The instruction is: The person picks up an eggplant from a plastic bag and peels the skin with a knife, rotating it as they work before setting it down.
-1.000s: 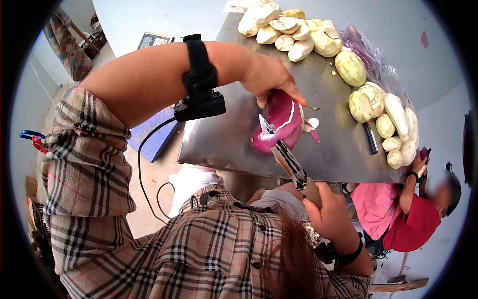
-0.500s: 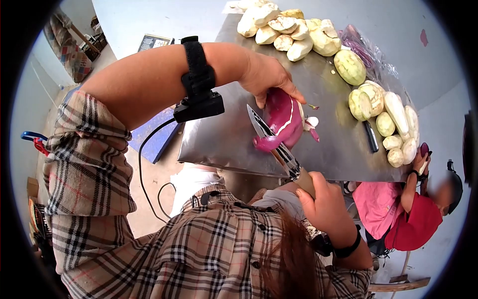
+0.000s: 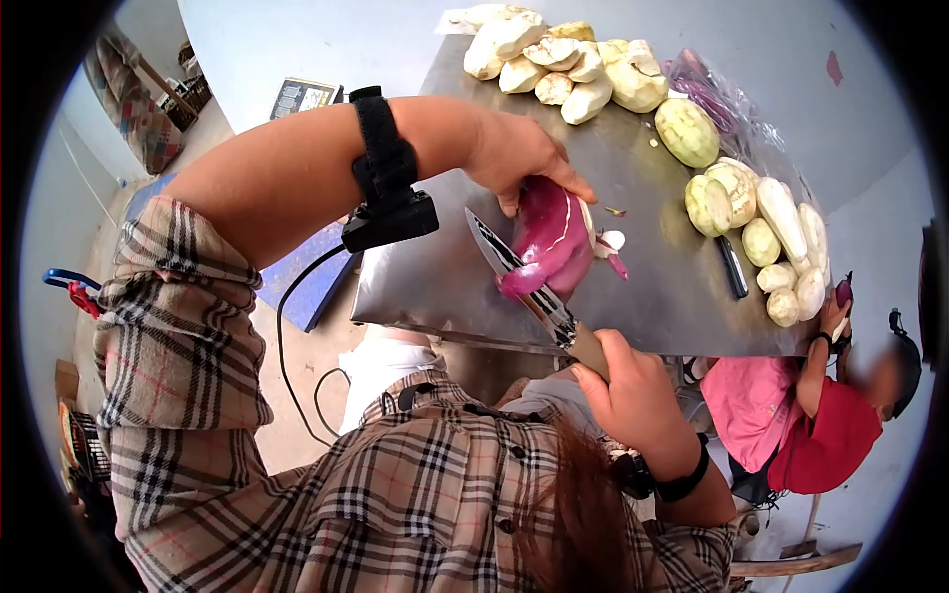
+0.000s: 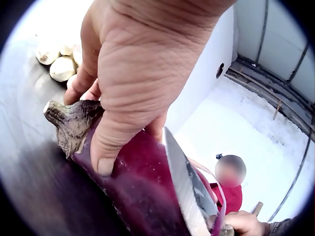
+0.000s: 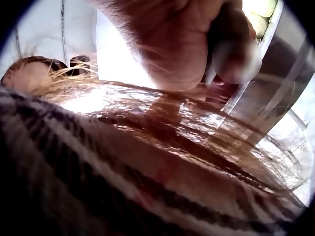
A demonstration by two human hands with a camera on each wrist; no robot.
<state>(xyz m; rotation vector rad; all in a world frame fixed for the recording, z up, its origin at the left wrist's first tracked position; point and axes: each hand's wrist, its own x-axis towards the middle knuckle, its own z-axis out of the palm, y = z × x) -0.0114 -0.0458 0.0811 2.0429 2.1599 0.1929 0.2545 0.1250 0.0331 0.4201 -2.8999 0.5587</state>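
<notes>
A purple eggplant [image 3: 550, 229] lies on the metal-topped table [image 3: 652, 267], a pale peeled stripe along its side. My left hand [image 3: 520, 156] grips it near the stem end, thumb on one side and fingers over the other. In the left wrist view the brown stem [image 4: 74, 123] pokes out beside the thumb. My right hand [image 3: 641, 393] holds a knife [image 3: 494, 245] by its light handle, with the blade lying across the eggplant's near end. A thin strip of peel [image 4: 220, 199] hangs by the blade. Hair and the plaid shirt hide most of the right wrist view.
Peeled eggplants [image 3: 583, 74] are heaped at the table's far side, with more pale pieces [image 3: 786, 227] at the right. A black-handled tool [image 3: 733, 267] lies beside them. Eggplant scraps [image 3: 613, 247] lie near the eggplant. Another person in red [image 3: 825, 440] works at the right.
The knife has shifted left across the eggplant's near end, its tip now further out past the left side. My right hand has moved left with it; the left hand keeps its grip.
</notes>
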